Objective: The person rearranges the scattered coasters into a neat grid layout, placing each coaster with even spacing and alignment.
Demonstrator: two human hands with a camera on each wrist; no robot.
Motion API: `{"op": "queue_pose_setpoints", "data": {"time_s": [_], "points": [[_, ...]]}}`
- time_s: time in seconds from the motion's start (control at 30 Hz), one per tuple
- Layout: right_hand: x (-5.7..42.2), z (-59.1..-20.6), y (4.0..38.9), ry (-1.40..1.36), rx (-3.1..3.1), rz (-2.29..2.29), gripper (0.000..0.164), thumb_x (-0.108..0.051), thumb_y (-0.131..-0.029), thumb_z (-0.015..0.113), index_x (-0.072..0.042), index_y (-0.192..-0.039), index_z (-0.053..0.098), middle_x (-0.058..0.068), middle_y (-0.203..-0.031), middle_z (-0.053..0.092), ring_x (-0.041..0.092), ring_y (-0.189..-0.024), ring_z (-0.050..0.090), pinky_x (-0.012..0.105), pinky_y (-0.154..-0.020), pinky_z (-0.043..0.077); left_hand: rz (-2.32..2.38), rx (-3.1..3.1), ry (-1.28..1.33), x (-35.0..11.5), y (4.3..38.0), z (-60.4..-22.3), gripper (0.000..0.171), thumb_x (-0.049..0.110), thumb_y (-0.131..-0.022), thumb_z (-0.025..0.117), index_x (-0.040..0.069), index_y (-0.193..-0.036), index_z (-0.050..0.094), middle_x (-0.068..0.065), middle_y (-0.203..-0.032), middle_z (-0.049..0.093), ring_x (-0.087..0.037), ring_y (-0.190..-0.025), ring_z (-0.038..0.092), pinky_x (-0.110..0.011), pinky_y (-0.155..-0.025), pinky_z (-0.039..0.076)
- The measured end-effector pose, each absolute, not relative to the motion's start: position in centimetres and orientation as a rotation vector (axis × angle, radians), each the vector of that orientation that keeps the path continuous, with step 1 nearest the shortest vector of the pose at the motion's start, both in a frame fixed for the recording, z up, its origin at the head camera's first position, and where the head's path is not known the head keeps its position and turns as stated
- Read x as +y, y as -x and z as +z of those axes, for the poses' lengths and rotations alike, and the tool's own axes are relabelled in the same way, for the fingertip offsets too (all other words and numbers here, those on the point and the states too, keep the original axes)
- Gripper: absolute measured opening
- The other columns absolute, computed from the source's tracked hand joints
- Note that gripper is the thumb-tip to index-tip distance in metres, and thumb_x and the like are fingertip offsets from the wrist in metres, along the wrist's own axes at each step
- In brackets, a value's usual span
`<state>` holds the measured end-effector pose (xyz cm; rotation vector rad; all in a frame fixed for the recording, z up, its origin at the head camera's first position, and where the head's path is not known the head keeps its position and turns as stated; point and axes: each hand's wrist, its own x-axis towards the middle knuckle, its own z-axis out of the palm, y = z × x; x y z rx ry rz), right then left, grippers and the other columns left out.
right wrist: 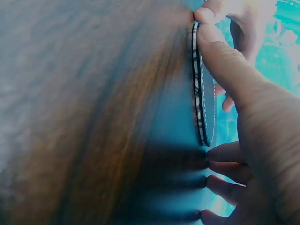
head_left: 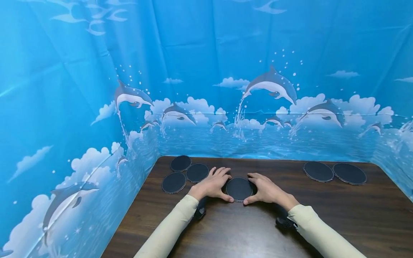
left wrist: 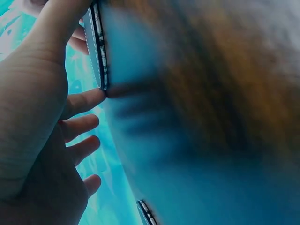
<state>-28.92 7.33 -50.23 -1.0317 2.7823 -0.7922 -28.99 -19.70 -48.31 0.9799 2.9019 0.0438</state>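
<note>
A round black coaster (head_left: 239,189) with pale stitching near its rim lies flat on the wooden table between both hands. The left hand (head_left: 213,184) is at its left side, thumb by the near edge and other fingers spread toward the far side; in the left wrist view a fingertip touches the coaster (left wrist: 97,51). On the opposite side is the right hand (head_left: 267,190), its thumb at the near rim and fingers reaching around the far side. In the right wrist view this thumb (right wrist: 220,44) meets the patterned edge of the coaster (right wrist: 197,89). Neither hand lifts it.
Three more black coasters (head_left: 174,182) lie grouped on the table's left, close to the left hand. Two others (head_left: 318,171) are side by side at the far right. A blue dolphin-print curtain (head_left: 206,139) surrounds the table (head_left: 245,233) at its back and sides.
</note>
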Motion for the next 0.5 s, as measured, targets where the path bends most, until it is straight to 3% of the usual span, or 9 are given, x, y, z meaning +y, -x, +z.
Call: {"op": "queue_pose_setpoints", "data": {"time_s": [0.5], "points": [[7.4, -49.7, 30.1, 1.020, 2.802, -0.870, 0.104, -0.062, -0.073, 0.085, 0.002, -0.148, 0.050, 0.021, -0.150, 0.047, 0.044, -0.137, 0.042, 0.066, -0.105, 0.036, 0.172, 2.941, -0.920, -23.5, 28.9, -47.1, 0.111, 0.080, -0.077, 0.067, 0.014, -0.160, 0.032, -0.014, -0.165, 0.024, -0.036, -0.150, 0.018, -0.063, -0.117, 0.009]]}}
